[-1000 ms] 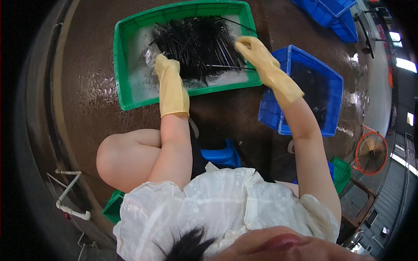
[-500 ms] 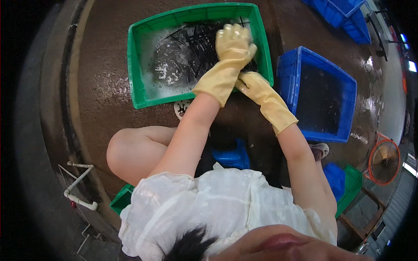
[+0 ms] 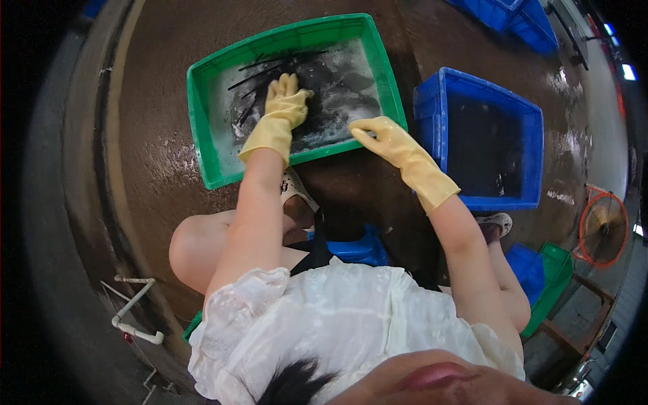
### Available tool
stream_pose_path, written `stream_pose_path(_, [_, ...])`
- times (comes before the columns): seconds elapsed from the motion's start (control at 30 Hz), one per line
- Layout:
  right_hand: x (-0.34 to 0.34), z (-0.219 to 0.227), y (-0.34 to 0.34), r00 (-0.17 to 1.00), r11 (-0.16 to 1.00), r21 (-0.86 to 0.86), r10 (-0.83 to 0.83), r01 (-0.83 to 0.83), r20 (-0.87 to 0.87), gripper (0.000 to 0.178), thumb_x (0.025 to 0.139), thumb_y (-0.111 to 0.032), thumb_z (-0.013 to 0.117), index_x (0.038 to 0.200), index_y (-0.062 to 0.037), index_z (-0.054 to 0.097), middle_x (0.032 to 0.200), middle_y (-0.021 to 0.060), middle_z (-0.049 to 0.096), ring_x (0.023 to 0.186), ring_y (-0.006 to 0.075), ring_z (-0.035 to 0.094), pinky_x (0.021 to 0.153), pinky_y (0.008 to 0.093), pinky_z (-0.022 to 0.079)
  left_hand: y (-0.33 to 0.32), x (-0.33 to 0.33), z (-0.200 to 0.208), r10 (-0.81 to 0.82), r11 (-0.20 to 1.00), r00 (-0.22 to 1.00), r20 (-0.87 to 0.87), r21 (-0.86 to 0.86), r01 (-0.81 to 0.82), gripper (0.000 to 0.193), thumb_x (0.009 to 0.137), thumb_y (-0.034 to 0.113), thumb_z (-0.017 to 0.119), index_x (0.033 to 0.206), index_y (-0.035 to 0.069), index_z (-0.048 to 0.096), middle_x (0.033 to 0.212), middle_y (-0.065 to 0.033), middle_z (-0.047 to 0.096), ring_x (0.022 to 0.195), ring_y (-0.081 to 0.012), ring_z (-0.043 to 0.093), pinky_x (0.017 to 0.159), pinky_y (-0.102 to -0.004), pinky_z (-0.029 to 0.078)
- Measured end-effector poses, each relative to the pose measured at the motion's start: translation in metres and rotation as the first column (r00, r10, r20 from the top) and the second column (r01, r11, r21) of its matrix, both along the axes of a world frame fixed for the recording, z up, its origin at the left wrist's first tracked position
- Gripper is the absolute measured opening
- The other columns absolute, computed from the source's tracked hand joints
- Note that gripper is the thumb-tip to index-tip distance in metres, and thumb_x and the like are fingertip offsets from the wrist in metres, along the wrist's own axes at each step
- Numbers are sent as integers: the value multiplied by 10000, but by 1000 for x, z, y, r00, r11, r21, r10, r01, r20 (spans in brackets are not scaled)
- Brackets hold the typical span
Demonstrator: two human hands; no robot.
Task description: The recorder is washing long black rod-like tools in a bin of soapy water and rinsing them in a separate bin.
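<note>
Handling thin dark strips in foamy water looks like the step in hand. They lie in a green tub on the wet floor, between 11 and 12 o'clock from the middle of the view, a few of them clear at the surface towards the tub's 11 o'clock side, the rest blurring into a dark patch under the suds.

The left grip, in a cream rubber glove, is over the middle of that tub, its fingers stretched out and its hold released as far as shows. The right grip, gloved alike, is at the rim's 4 o'clock stretch; whether it is clenched on the rim or only rests there, I cannot tell. The next move, I judge, calls for the left fingers to gather the loose strips together, with the rim kept steady.

At 2 o'clock, just beside the green tub, a blue tub holds something dark with small pale flecks, perhaps murky water; I cannot tell what else is in it. More blue tubs sit well apart at 1 o'clock, contents out of sight
</note>
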State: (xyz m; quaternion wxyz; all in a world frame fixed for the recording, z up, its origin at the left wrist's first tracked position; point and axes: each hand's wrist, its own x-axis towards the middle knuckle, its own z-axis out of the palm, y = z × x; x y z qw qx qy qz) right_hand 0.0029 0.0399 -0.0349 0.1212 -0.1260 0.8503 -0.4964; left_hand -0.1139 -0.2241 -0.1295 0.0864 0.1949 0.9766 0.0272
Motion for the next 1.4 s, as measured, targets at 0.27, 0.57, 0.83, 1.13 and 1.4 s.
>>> stream_pose_path(0.27, [80, 70, 87, 820, 831, 35, -541, 556, -185, 260, 981, -229, 667, 1185, -79, 727, 1170, 135, 718, 1142, 287, 639, 984, 377, 495, -81, 16, 13, 39, 938, 996, 79, -348, -10, 476, 1031, 196, 382, 1470, 306, 531, 1707, -60, 191, 1574, -324, 150, 1259, -474, 182])
stream_pose_path(0.57, [136, 3, 224, 525, 389, 594, -849, 704, -66, 655, 860, -413, 751, 1340, 7, 602, 1415, 248, 563, 1332, 412, 517, 1122, 453, 430, 133, 37, 158, 200, 929, 921, 335, -363, -69, 418, 968, 328, 548, 1352, 204, 659, 1393, -97, 641, 1276, -295, 620, 1015, -479, 509])
stream_pose_path(0.83, [99, -26, 267, 464, 135, 632, -795, 763, -391, 673, 822, -467, 770, 1295, -9, 630, 1446, 210, 542, 1306, 354, 554, 1096, 414, 455, 318, 163, 173, -395, 474, 891, -221, 782, 404, 378, 861, 176, 739, 1201, 24, 671, 1285, -187, 660, 1162, -389, 645, 961, -426, 528])
stream_pose_path(1.13, [51, -41, 282, 445, 297, -353, -755, 887, 482, 483, 997, -313, 658, 1325, 37, 599, 1219, 196, 707, 1124, 297, 693, 971, 351, 562, 314, 124, 119, -507, 629, 760, -407, 428, 649, 203, 727, 166, 769, 894, 82, 690, 841, -91, 626, 858, -318, 601, 893, -442, 447])
stream_pose_path(1.4, [-60, -111, 313, 498, -860, -42, 255, 509, 829, 311, 1056, -323, 557, 1236, -80, 626, 1142, 124, 712, 1004, 199, 672, 831, 289, 619, 326, 130, 117, -454, 613, 826, -334, 557, 561, 180, 748, 175, 778, 906, 104, 729, 883, -114, 664, 943, -343, 607, 1016, -484, 423])
